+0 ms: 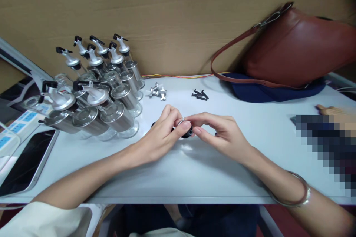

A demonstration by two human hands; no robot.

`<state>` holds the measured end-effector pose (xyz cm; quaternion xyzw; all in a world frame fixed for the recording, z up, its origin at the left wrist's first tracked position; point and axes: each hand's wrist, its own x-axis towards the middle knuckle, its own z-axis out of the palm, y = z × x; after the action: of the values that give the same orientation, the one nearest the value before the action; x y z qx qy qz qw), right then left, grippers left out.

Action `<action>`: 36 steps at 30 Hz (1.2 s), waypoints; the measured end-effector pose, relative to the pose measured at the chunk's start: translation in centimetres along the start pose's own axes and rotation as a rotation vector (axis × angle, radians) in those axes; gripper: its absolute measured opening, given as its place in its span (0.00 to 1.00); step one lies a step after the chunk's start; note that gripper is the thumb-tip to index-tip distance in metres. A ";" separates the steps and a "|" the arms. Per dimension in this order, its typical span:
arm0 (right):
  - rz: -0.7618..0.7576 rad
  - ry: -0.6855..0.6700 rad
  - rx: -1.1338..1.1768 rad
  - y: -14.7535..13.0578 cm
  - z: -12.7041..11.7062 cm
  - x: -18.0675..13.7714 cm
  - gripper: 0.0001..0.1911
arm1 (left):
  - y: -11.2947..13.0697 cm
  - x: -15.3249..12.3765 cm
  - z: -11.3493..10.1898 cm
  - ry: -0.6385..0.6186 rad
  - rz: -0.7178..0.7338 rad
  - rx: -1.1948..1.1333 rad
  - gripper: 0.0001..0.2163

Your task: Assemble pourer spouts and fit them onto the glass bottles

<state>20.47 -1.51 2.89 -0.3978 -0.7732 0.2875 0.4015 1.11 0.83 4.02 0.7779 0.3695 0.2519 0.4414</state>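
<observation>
Brown cardboard stands behind the white table (194, 170), where the left hand (162, 133) and right hand (222, 133) pinch a small, light, likely slippery black cap (185, 133) by its rim.

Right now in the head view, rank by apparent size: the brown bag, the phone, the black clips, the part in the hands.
1. brown bag
2. phone
3. black clips and the part: too alike, and the part is mostly hidden by the hands.

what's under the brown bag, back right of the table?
The brown bag rests on a folded dark blue cloth, which lies on the white table. The bag's strap droops over the cloth. Anything under the cloth is covered.
</observation>
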 end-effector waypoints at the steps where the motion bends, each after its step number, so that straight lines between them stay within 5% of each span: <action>1: -0.021 0.000 0.003 0.0 0.1 -0.1 0.08 | 0.0 0.0 0.0 0.010 0.016 -0.017 0.16; 13: -0.468 0.206 -0.368 -0.4 0.3 -0.1 0.08 | 0.2 0.1 0.2 -0.100 -0.223 -0.317 0.20; 26: -0.510 0.227 -0.405 -0.8 0.5 -0.4 0.10 | 0.6 0.3 0.4 -0.117 -0.327 -0.535 0.21; 36: -0.520 0.162 -0.305 0.1 0.3 -0.3 0.12 | 0.4 0.2 0.1 -0.226 -0.390 -0.461 0.20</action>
<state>20.38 -1.79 2.53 -0.2639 -0.8488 0.0232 0.4576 1.45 0.84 4.32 0.5950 0.3932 0.1516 0.6844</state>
